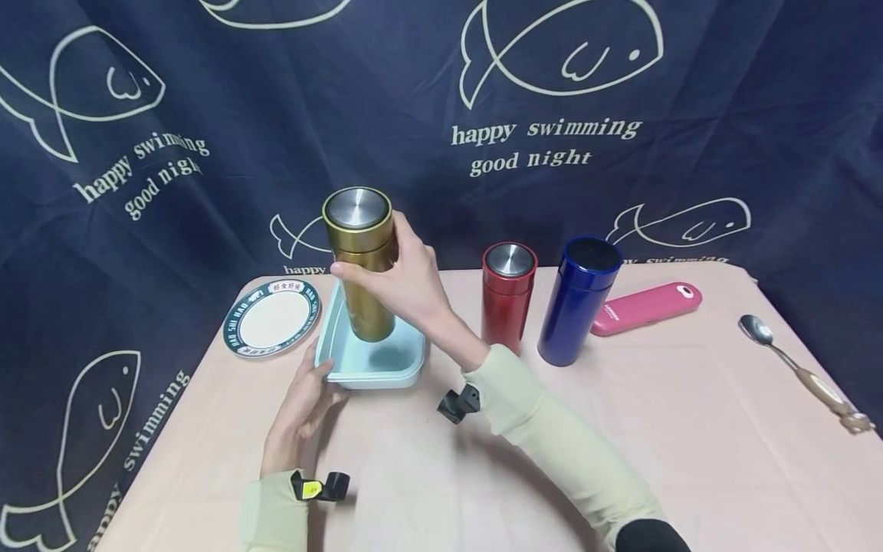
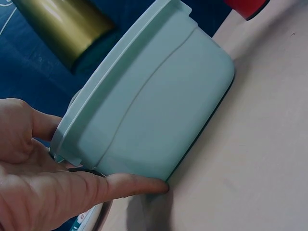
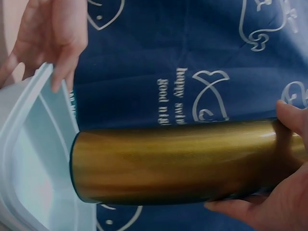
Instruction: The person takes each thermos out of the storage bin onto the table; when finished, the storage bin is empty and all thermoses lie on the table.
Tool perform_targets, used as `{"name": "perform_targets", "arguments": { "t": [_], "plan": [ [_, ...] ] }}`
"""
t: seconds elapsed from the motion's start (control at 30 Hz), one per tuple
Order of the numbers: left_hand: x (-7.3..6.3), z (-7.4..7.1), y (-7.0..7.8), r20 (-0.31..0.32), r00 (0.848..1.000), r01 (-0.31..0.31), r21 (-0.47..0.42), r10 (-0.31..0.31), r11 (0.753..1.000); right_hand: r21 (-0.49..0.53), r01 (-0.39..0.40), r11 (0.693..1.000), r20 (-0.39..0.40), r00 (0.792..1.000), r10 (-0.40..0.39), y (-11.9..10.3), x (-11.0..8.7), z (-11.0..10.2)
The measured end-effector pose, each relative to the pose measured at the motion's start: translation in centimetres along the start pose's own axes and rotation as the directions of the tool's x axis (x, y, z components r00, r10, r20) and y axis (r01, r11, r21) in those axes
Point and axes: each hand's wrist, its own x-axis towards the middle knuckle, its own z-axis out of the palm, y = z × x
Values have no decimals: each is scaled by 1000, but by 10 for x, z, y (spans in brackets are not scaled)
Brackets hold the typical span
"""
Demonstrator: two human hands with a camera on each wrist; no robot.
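Observation:
My right hand [image 1: 414,280] grips a gold thermos bottle [image 1: 369,295] round its upper part, its silver-topped lid facing up. The bottle's lower end overlaps a light blue plastic container [image 1: 375,376] in the head view; in the right wrist view the base is at the container's opening. At the container's near left corner my left hand [image 1: 303,399] holds on, with one digit over the rim [image 3: 45,72] and another along the lower side [image 2: 139,185]. The left wrist view shows the container's outer wall [image 2: 163,106] tilted across the picture.
A white plate with a dark green patterned border [image 1: 272,318] lies left of the container. To the right stand a red thermos bottle [image 1: 507,307] and a blue one [image 1: 576,307]. Beyond them lie a pink elongated case [image 1: 648,308] and a spoon [image 1: 800,368]. A dark blue fish-print cloth [image 1: 386,100] hangs behind.

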Motion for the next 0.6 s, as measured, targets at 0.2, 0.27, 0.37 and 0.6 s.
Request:
{"name": "perform_targets", "arguments": {
  "t": [0.2,0.27,0.37,0.6],
  "plan": [
    [1,-1,-1,-14,1000,10,20,-10,1000,-14,14,1000,-16,1000,-14,-14,-19,-26],
    [2,-1,-1,-17,1000,13,33,-12,999,-14,16,1000,-24,1000,-16,-17,-25,-34],
    [3,-1,-2,-15,1000,14,40,-14,999,0,19,1000,-38,999,-19,-19,-34,-48],
    [2,-2,-2,-19,1000,8,41,-7,999,43,13,999,-55,998,-11,-18,-56,-73]
  ]
}}
